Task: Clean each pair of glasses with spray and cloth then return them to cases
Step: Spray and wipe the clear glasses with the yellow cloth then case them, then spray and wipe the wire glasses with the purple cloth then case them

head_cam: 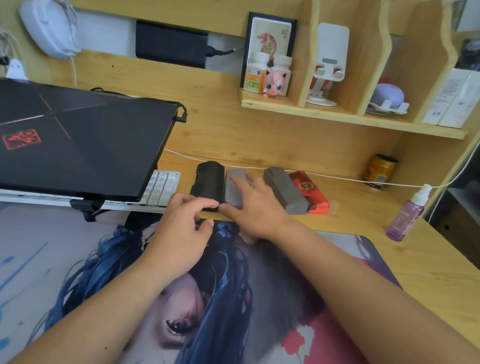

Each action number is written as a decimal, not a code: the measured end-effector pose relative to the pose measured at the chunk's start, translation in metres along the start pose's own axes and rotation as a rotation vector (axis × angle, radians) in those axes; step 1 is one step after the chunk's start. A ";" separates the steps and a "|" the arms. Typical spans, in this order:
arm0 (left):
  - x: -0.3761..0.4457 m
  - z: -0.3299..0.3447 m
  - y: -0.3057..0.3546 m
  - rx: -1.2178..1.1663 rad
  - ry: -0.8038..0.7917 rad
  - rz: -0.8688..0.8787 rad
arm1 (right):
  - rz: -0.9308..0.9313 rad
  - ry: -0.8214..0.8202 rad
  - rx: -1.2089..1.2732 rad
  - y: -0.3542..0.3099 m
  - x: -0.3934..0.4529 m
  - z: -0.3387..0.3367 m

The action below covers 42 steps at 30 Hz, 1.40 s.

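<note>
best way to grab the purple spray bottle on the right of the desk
Grip the spray bottle around its purple body, below the white nozzle, with the right hand coming from its left side. It stands upright and alone on the bare desk, so a sideways wrap looks unobstructed; the thin top would likely give a poorer hold.

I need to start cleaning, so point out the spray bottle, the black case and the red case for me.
spray bottle (pixel 406 216), head view, on the purple body below the white nozzle.
black case (pixel 208 180), head view, on the middle of its top.
red case (pixel 309 192), head view, on the red lid near the round emblem.
</note>
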<state>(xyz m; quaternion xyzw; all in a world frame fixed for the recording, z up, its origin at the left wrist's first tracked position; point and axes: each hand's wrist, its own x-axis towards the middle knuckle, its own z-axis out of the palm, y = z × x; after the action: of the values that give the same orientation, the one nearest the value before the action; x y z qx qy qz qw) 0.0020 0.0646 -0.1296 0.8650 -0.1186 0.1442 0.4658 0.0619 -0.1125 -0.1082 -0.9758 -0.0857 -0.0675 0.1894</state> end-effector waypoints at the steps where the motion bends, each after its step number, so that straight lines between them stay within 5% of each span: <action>1: 0.000 0.000 0.000 -0.011 -0.002 -0.005 | 0.031 -0.037 0.007 0.000 0.003 0.004; 11: 0.000 -0.002 0.002 -0.039 -0.014 -0.029 | 0.200 0.059 0.117 -0.004 0.015 0.006; 18: -0.004 -0.005 0.006 -0.053 -0.024 -0.029 | 0.206 0.339 0.319 0.010 -0.021 -0.029; 22: -0.010 -0.007 0.024 -0.165 -0.019 0.054 | -0.090 0.047 0.474 0.054 -0.110 -0.072; 27: -0.032 0.012 0.042 -0.004 -0.486 0.199 | -0.206 -0.259 0.343 0.090 -0.162 -0.076; 30: -0.040 0.030 0.046 0.202 -0.508 0.225 | -0.252 -0.205 0.290 0.096 -0.154 -0.076; 37: -0.041 0.034 0.049 0.155 -0.421 0.119 | -0.317 0.025 0.153 0.110 -0.158 -0.068; 42: -0.042 0.033 0.055 0.122 -0.423 0.073 | -0.321 0.028 0.055 0.112 -0.160 -0.069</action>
<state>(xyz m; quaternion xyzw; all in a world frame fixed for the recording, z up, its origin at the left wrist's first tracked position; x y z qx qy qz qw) -0.0510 0.0099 -0.1193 0.8977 -0.2358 -0.0167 0.3718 -0.0795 -0.2640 -0.1114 -0.9431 -0.2394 -0.1081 0.2040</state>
